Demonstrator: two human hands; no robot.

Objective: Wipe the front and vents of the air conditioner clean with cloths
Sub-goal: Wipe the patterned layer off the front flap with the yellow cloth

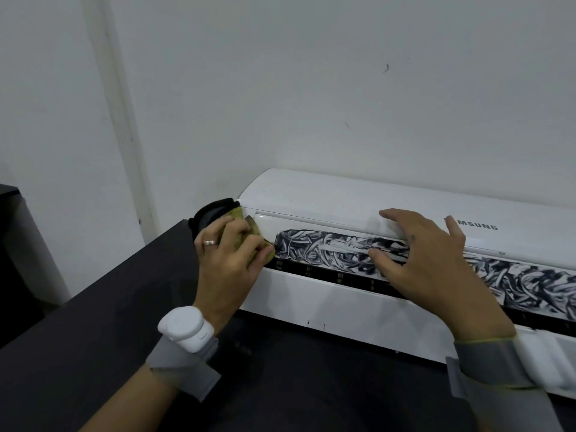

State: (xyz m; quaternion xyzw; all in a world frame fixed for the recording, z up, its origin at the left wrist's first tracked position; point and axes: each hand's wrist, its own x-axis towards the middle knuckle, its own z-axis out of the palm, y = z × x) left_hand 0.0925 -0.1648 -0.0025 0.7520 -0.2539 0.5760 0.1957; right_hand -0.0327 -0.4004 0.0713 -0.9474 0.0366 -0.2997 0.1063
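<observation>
A white air conditioner [327, 194] lies on a black table [93, 322] against the wall. Its vent flap [330, 251] is smeared with dark blue-black streaks. My left hand [230, 257] grips a yellowish cloth with a black edge [218, 210] and presses it against the unit's left end, at the flap's left tip. My right hand [427, 257] lies flat with fingers spread on the front panel and the flap, holding nothing.
The white wall [311, 88] rises right behind the unit. A dark cabinet [12, 244] stands at the far left. Both wrists carry grey straps, the left one with a white device [185, 327]. The table's dark surface extends in front of the unit.
</observation>
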